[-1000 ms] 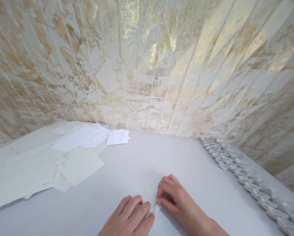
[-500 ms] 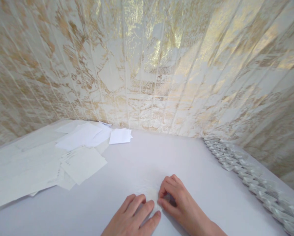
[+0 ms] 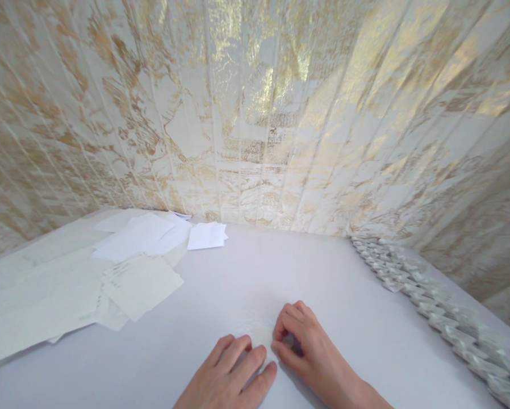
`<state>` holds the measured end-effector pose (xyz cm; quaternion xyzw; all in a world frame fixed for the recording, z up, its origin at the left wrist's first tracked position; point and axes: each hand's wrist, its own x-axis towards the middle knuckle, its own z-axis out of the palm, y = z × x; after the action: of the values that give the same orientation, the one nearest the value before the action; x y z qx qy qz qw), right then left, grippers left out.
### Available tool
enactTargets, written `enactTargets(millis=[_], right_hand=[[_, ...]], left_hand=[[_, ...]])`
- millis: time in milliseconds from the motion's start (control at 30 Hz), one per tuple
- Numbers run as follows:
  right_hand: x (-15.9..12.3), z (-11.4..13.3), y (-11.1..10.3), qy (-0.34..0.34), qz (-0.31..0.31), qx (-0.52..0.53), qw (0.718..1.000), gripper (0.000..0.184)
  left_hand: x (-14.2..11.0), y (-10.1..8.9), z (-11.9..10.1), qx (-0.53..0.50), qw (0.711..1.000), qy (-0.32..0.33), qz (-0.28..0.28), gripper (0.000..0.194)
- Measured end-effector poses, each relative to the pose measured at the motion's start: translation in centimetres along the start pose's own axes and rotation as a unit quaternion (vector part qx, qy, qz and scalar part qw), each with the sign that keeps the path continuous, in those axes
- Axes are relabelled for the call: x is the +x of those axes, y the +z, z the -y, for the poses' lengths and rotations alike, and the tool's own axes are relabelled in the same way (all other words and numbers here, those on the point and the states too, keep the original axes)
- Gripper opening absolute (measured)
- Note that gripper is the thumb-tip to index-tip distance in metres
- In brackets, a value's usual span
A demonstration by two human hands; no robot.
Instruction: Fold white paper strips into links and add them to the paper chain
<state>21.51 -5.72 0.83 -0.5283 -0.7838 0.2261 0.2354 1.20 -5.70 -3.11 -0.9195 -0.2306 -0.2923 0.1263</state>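
Note:
Low in the middle of the head view, my left hand (image 3: 233, 369) rests on the white table with its fingers spread and bent. Just right of it, my right hand (image 3: 308, 346) is closed, thumb and fingertips pinched together at the tabletop. Between and beyond the fingertips lies a pale, see-through, rippled patch (image 3: 250, 322), perhaps thin film; its kind and edges are hard to make out against the white. The left fingertips reach its near side. What the right fingers hold, if anything, is hidden.
Loose white paper sheets (image 3: 139, 287) overlap on the left, with a small folded paper (image 3: 207, 235) at the back. Along the right edge runs a long row of overlapping silvery-white folded pieces (image 3: 442, 318). A gold-patterned curtain (image 3: 255, 142) hangs behind the table (image 3: 289, 267).
The view has shifted very slightly, so the papers and folded row sit a little further left. Both hands keep nearly the same place and pose.

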Motion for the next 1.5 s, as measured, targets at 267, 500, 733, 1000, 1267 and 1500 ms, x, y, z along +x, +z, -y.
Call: enactTargets(millis=[267,500,733,1000,1267,1500], right_hand=[[-0.4,-0.5,-0.7,0.049,0.028,0.103,0.993,0.022],[-0.6,-0.3,-0.8,0.053,0.031,0.087,0.994,0.032],[-0.4,-0.3,-0.7,0.03,0.042,0.067,0.996,0.034],[-0.3,-1.9,-1.8,0.014,0.065,0.145,0.987,0.04],[-0.3,-1.2,-1.9,0.021,0.051,0.148,0.987,0.023],[0.0,-0.8,-1.2,0.012,0.055,0.106,0.993,0.024]], left_hand=[[0.5,-0.3,-0.1,0.03,0.999,0.003,0.022,0.012],[0.2,0.0,-0.2,0.008,0.999,-0.009,0.032,0.014],[0.4,-0.9,-0.3,-0.011,0.994,-0.004,0.108,0.018],[-0.3,0.1,-0.2,-0.043,0.992,-0.023,0.117,0.021],[-1.3,1.7,-0.3,-0.06,0.995,-0.048,0.066,0.02],[0.6,-1.5,1.8,-0.127,0.99,-0.04,0.051,0.023]])
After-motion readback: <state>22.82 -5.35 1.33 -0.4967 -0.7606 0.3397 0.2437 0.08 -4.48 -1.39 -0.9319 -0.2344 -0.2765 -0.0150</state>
